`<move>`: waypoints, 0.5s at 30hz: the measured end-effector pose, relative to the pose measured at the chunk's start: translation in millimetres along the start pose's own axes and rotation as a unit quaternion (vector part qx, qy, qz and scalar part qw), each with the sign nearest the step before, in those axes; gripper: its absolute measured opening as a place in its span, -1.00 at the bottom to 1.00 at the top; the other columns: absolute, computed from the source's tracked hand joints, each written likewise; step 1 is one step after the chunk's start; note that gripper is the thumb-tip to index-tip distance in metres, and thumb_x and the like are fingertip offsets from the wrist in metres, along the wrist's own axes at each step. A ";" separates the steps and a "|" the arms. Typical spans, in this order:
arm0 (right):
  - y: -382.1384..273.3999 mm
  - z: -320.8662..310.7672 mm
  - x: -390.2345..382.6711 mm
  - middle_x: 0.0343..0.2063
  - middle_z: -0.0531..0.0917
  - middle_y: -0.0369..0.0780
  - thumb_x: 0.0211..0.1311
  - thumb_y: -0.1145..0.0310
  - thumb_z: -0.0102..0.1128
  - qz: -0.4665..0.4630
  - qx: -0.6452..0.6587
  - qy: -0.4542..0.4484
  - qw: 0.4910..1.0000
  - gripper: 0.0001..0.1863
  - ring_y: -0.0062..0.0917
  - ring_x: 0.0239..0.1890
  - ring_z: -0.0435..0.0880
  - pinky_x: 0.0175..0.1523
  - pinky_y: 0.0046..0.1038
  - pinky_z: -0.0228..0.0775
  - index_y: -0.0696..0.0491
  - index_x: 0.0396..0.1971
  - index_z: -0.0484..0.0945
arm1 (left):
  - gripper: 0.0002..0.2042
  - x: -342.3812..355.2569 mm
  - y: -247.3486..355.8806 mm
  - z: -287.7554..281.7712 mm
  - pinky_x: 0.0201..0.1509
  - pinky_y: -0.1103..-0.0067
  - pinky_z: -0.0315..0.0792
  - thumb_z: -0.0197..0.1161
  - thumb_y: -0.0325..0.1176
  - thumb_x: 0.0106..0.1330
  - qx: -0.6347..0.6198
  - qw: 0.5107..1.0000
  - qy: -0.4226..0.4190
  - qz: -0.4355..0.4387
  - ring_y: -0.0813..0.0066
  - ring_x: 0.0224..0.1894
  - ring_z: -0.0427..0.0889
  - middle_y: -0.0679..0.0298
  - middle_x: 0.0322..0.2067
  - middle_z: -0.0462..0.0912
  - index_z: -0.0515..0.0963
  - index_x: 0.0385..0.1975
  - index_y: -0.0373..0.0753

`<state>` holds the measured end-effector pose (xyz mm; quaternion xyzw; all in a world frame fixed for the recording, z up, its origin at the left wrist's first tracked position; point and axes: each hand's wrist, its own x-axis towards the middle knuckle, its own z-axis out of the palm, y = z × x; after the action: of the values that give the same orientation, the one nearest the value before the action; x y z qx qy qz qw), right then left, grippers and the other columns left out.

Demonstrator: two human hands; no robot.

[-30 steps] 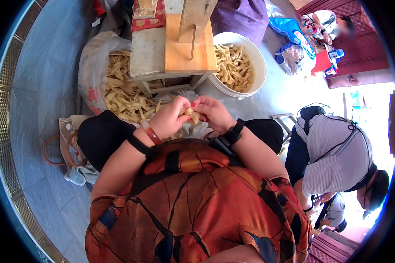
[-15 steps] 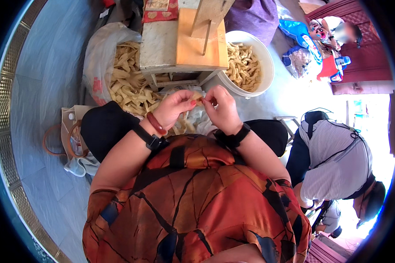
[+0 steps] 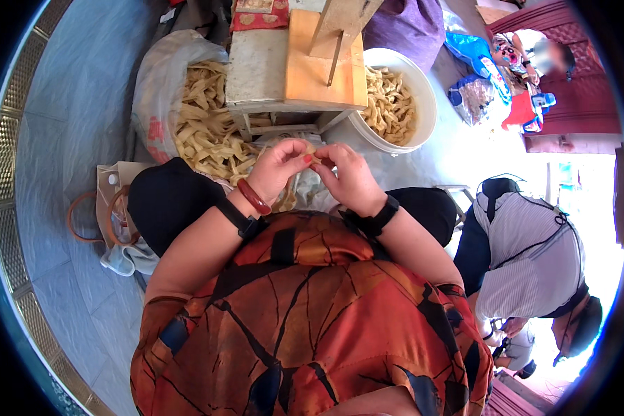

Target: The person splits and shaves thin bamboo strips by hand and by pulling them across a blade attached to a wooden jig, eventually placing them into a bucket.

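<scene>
My left hand [image 3: 283,166] and my right hand [image 3: 348,175] meet over my lap and pinch a small pale yellow strip [image 3: 314,157] between their fingertips. The left wrist wears a red bangle and a black band; the right wrist wears a black band. Just beyond the hands stands a low wooden stand [image 3: 292,66] with an upright post. A white sack [image 3: 161,90] full of pale yellow strips lies to its left. A white bucket [image 3: 426,104] holding more of the strips sits to its right.
A person in a striped top [image 3: 530,253] bends over at my right. A bag with orange handles [image 3: 104,215] lies by my left knee. Blue plastic bags [image 3: 475,66] and red furniture sit at the far right. A metal grate curves along the left edge.
Both hands have shifted slightly right and forward while still working the strip between the fingertips. The view has tilted a little.
</scene>
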<state>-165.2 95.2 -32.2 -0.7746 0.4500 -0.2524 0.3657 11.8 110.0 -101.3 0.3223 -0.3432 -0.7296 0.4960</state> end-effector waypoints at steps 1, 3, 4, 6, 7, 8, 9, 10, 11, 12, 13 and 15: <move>0.1 0.6 -0.8 -0.47 0.60 -0.11 0.15 0.40 0.22 0.059 0.031 -0.018 0.998 -0.78 -0.41 -0.45 0.63 -0.31 -0.43 0.48 0.21 -0.28 0.49 | -0.88 -1.0 -1.6 0.5 -0.09 0.73 0.35 0.10 -0.47 0.36 -0.012 1.000 0.001 -0.007 0.71 -0.20 0.45 0.43 -0.27 0.52 0.49 -0.17 -0.30; 4.6 -1.6 1.0 -0.50 0.59 -0.11 0.14 0.39 0.22 0.167 0.185 -0.054 0.967 -0.80 -0.38 -0.47 0.63 -0.34 -0.40 0.46 0.20 -0.32 0.50 | -0.88 -0.8 3.3 2.9 -0.13 0.73 0.36 0.10 -0.46 0.36 0.020 0.999 -0.024 0.000 0.72 -0.22 0.45 0.45 -0.29 0.53 0.49 -0.17 -0.29; 11.1 -6.9 1.8 -0.51 0.59 -0.10 0.13 0.38 0.22 0.216 0.305 -0.072 0.925 -0.81 -0.36 -0.48 0.62 -0.35 -0.38 0.45 0.19 -0.35 0.51 | -0.88 -0.3 6.2 4.0 -0.14 0.73 0.36 0.10 -0.45 0.36 0.037 0.999 -0.037 0.004 0.72 -0.24 0.45 0.45 -0.30 0.53 0.49 -0.17 -0.29; 13.8 -11.7 2.3 -0.54 0.57 -0.10 0.13 0.37 0.21 0.218 0.319 -0.086 0.918 -0.83 -0.31 -0.49 0.60 -0.36 -0.35 0.42 0.17 -0.41 0.51 | -0.87 1.4 9.3 6.4 -0.14 0.72 0.39 0.12 -0.43 0.36 0.081 0.997 -0.006 0.006 0.70 -0.27 0.49 0.42 -0.31 0.56 0.49 -0.19 -0.32; 12.5 -11.6 3.2 -0.55 0.56 -0.09 0.15 0.36 0.19 0.172 0.216 -0.083 0.958 -0.83 -0.28 -0.50 0.59 -0.37 -0.34 0.41 0.17 -0.43 0.50 | -0.87 2.4 10.0 7.4 -0.15 0.72 0.41 0.13 -0.42 0.36 0.103 0.995 0.010 0.006 0.69 -0.28 0.50 0.40 -0.31 0.58 0.49 -0.20 -0.33; 8.6 -10.1 5.6 -0.56 0.56 -0.09 0.16 0.35 0.17 0.122 0.111 -0.080 0.983 -0.83 -0.25 -0.50 0.58 -0.37 -0.33 0.40 0.17 -0.46 0.50 | -0.86 1.9 7.9 9.2 -0.17 0.71 0.41 0.11 -0.40 0.37 0.107 0.994 0.019 0.007 0.68 -0.31 0.50 0.39 -0.32 0.59 0.49 -0.20 -0.33; -8.5 -15.6 8.6 -0.57 0.54 -0.10 0.24 0.33 0.10 -0.006 -0.065 -0.059 0.996 -0.79 -0.23 -0.51 0.55 -0.38 -0.32 0.37 0.17 -0.47 0.49 | -0.85 1.0 4.1 12.8 -0.19 0.70 0.42 0.10 -0.38 0.38 0.110 0.993 0.027 0.009 0.67 -0.34 0.50 0.38 -0.34 0.60 0.50 -0.21 -0.32; -7.0 -14.1 6.8 -0.57 0.53 -0.10 0.25 0.33 0.09 -0.030 -0.081 -0.055 0.995 -0.79 -0.22 -0.50 0.55 -0.37 -0.31 0.37 0.17 -0.47 0.48 | -0.84 0.6 1.4 14.4 -0.21 0.69 0.43 0.08 -0.36 0.39 0.114 0.993 0.036 0.010 0.66 -0.37 0.50 0.38 -0.36 0.61 0.50 -0.22 -0.32; -5.2 -11.4 4.8 -0.57 0.53 -0.10 0.26 0.33 0.07 -0.054 -0.097 -0.048 0.993 -0.79 -0.20 -0.49 0.54 -0.37 -0.31 0.36 0.17 -0.47 0.48 | -0.83 2.6 2.1 11.3 -0.23 0.67 0.42 0.07 -0.34 0.40 0.168 0.983 0.045 0.057 0.66 -0.39 0.50 0.37 -0.37 0.61 0.50 -0.24 -0.32; -6.0 -9.6 3.3 -0.57 0.53 -0.10 0.27 0.33 0.06 -0.077 -0.113 -0.042 0.990 -0.78 -0.19 -0.48 0.54 -0.37 -0.30 0.36 0.17 -0.48 0.48 | -0.82 7.1 4.1 5.8 -0.25 0.66 0.42 0.06 -0.32 0.40 0.220 0.968 0.053 0.104 0.66 -0.41 0.49 0.36 -0.39 0.62 0.50 -0.26 -0.31; -9.9 -11.4 -0.1 -0.56 0.53 -0.10 0.27 0.33 0.06 -0.027 -0.041 -0.060 0.997 -0.79 -0.19 -0.48 0.54 -0.36 -0.30 0.36 0.16 -0.47 0.48 | -0.80 12.3 6.9 0.3 -0.28 0.65 0.42 0.05 -0.30 0.41 0.272 0.948 0.061 0.151 0.66 -0.43 0.49 0.36 -0.40 0.62 0.51 -0.28 -0.31; -23.9 -21.8 -7.0 -0.55 0.54 -0.10 0.27 0.34 0.06 0.077 0.104 -0.096 0.987 -0.80 -0.19 -0.46 0.55 -0.34 -0.31 0.38 0.16 -0.47 0.48 | -0.79 12.4 38.0 6.3 -0.32 0.61 0.41 0.02 -0.27 0.42 0.319 0.935 0.129 0.090 0.60 -0.45 0.53 0.30 -0.48 0.61 0.49 -0.34 -0.28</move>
<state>-171.9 101.8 -0.5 -0.7159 0.4427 -0.1935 0.5041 22.1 89.1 -68.2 0.5230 -0.5182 -0.4862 0.4707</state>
